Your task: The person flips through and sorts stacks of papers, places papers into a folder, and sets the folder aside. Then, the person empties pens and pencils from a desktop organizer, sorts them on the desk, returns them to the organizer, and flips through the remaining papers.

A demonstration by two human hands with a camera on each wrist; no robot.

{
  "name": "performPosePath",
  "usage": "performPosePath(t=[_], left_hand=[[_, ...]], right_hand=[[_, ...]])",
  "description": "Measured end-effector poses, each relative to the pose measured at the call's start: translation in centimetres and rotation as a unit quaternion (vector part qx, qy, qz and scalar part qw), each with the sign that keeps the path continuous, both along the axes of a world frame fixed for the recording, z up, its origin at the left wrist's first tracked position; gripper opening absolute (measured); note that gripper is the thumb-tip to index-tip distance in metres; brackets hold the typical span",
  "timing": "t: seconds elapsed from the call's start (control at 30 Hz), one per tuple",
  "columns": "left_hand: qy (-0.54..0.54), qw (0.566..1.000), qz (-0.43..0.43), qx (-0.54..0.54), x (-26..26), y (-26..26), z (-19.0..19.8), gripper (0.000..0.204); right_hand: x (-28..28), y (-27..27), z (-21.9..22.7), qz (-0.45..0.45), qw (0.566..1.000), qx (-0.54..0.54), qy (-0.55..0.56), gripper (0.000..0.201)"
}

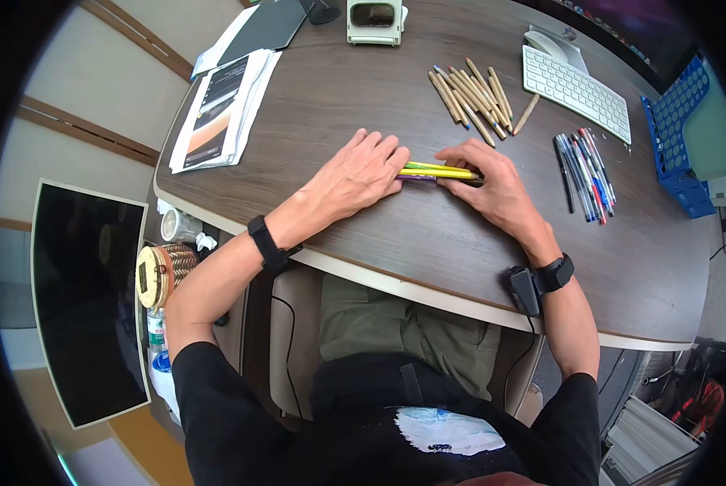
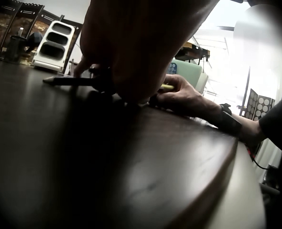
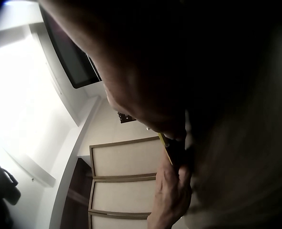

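Note:
A small bundle of coloured pencils (image 1: 437,172), yellow, green and purple, lies level just over the brown desk between both hands. My left hand (image 1: 359,175) grips its left end, the fingers covering that part. At the other end, my right hand (image 1: 496,188) holds the bundle between thumb and fingers. In the left wrist view a dark pencil (image 2: 67,81) with a sharpened tip sticks out past the left hand. The right wrist view is dark, with a yellow pencil (image 3: 164,140) showing between the hands.
Beyond the hands lies a pile of wood-coloured pencils (image 1: 472,95). Several pens (image 1: 585,174) lie to the right, near a white keyboard (image 1: 577,91) and a blue basket (image 1: 674,138). Papers (image 1: 225,109) are at the left; a pale green-white holder (image 1: 375,22) stands at the back.

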State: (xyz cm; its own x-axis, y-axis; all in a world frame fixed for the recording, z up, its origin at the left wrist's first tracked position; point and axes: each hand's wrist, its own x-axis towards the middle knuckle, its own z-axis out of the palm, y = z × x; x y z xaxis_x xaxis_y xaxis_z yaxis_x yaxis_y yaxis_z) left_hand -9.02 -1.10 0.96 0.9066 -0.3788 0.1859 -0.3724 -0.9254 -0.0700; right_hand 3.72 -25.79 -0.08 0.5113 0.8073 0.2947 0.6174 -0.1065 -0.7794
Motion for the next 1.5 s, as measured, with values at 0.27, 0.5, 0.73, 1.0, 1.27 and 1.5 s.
performPosePath(t=[0.27, 0.5, 0.73, 1.0, 1.27, 1.5], left_hand=[[-0.012, 0.977, 0.084, -0.198, 1.6, -0.1, 0.2, 0.029], [0.05, 0.702, -0.011, -0.71, 4.6, -7.1, 3.4, 0.05], [0.086, 0.66, 0.058, -0.744, 5.8, -8.8, 0.4, 0.028], [0.165, 0.846, 0.054, -0.504, 4.7, -8.2, -0.8, 0.038], [0.287, 0.842, 0.038, -0.455, 4.9, -6.9, 1.8, 0.044], [0.06, 0.942, -0.124, -0.307, 5.6, -7.1, -1.0, 0.056]], right_hand=[[1.8, -0.7, 0.7, 0.032, 0.92, 0.142, 0.364, 0.066], [2.2, -0.4, 0.3, 0.031, 0.921, 0.234, 0.309, 0.089], [1.9, -0.6, 0.5, -0.004, 0.942, 0.235, 0.24, 0.081], [-0.5, 0.1, 1.0, -0.032, 0.955, 0.196, 0.221, 0.027], [-0.2, -0.2, 0.7, -0.071, 0.978, 0.176, 0.091, 0.029], [0.1, -1.5, 2.1, -0.142, 0.952, 0.251, 0.099, 0.038]])
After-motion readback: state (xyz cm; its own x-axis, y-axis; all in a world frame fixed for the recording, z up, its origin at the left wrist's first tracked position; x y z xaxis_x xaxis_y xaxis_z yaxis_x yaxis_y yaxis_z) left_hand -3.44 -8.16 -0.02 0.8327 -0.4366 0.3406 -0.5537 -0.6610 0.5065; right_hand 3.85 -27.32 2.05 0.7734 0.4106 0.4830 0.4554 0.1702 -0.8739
